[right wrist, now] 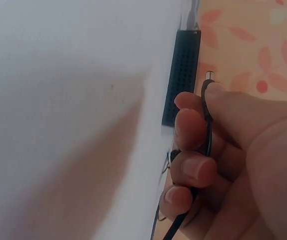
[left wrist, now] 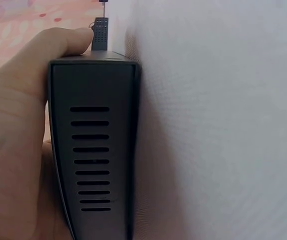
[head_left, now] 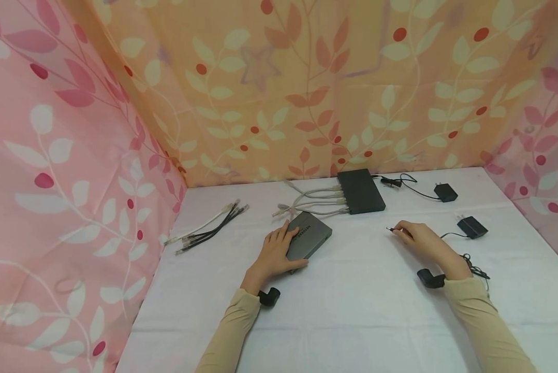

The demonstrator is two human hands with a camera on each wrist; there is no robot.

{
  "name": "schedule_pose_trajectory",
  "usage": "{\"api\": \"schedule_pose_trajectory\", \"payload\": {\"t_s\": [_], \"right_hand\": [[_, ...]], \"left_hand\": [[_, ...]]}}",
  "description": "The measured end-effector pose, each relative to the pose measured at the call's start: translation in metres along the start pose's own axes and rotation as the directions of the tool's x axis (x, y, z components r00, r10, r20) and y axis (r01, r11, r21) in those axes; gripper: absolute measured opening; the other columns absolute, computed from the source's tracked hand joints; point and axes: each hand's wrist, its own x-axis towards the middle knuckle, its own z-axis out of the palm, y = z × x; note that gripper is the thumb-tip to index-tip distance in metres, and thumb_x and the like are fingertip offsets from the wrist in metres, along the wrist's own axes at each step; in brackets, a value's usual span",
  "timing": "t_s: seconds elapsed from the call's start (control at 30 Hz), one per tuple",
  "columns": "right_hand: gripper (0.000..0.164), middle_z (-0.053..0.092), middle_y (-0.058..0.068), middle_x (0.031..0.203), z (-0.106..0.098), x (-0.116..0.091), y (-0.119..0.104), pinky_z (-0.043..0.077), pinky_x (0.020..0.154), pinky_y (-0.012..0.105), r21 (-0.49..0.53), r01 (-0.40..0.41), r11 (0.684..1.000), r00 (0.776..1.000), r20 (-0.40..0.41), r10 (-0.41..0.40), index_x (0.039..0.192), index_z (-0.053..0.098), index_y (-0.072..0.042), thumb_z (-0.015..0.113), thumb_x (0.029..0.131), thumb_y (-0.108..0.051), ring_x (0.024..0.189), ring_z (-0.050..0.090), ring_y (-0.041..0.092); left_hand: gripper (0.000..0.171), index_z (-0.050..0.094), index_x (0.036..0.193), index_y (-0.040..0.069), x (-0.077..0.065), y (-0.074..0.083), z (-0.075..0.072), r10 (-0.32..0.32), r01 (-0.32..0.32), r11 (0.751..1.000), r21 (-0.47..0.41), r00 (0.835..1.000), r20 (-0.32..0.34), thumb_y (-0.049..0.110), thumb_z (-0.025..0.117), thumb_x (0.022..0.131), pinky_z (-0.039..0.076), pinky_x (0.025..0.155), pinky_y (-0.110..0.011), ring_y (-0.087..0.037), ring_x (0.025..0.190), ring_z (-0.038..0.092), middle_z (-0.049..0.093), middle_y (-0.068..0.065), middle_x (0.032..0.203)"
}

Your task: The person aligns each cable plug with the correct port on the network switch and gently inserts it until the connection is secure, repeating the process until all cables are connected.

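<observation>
A grey Netgear network switch [head_left: 313, 235] lies at a slant on the white cloth. My left hand [head_left: 273, 253] grips it, fingers over the top and thumb along the near edge. The left wrist view shows the slotted side of the switch [left wrist: 96, 155] beside the thumb. Farther right, my right hand [head_left: 421, 241] pinches a black power plug [head_left: 390, 229] between thumb and fingertips, above the cloth and apart from the switch. In the right wrist view the metal tip of the plug [right wrist: 209, 76] points up, its cord running down through the curled fingers.
A second black switch [head_left: 362, 191] with several grey cables [head_left: 323, 196] plugged in stands at the back; its adapter [head_left: 445, 192] lies right of it. Another power adapter [head_left: 472, 227] sits beyond my right hand, bundled cord [head_left: 476, 270] by the wrist. Loose network cables [head_left: 211, 228] lie left.
</observation>
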Motion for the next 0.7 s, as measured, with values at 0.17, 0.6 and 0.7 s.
{"api": "schedule_pose_trajectory", "payload": {"t_s": [0.17,0.6,0.7], "right_hand": [[0.024,0.055,0.001,0.077,0.006,0.007,-0.009,0.040,0.065,0.033,0.009,0.012,1.000,1.000,0.018,-0.013,0.108,0.060,-0.003,0.052,0.096,-0.022,0.070,0.047,0.016],[0.020,0.055,-0.001,0.073,0.020,0.022,-0.034,0.039,0.060,0.030,0.030,0.067,0.997,0.997,0.032,-0.068,0.105,0.061,-0.005,0.054,0.095,-0.020,0.065,0.046,0.013],[0.018,0.056,-0.001,0.073,0.024,0.024,-0.039,0.039,0.061,0.030,0.031,0.083,0.996,0.996,0.031,-0.084,0.104,0.062,-0.005,0.054,0.094,-0.019,0.064,0.046,0.013]], "left_hand": [[0.095,0.020,0.148,0.021,0.000,-0.001,0.000,0.005,-0.005,1.000,0.007,1.000,-0.004,0.073,0.051,0.076,0.019,0.108,-0.048,-0.025,0.138,0.020,0.009,-0.012,0.155],[0.095,0.019,0.148,0.022,0.001,-0.001,0.002,0.004,-0.004,1.000,0.011,1.000,-0.010,0.073,0.051,0.075,0.019,0.108,-0.048,-0.025,0.138,0.020,0.009,-0.011,0.155],[0.095,0.019,0.148,0.021,0.001,-0.001,0.002,0.003,-0.003,1.000,0.011,1.000,-0.011,0.073,0.052,0.075,0.019,0.108,-0.048,-0.025,0.138,0.020,0.009,-0.011,0.155]]}}
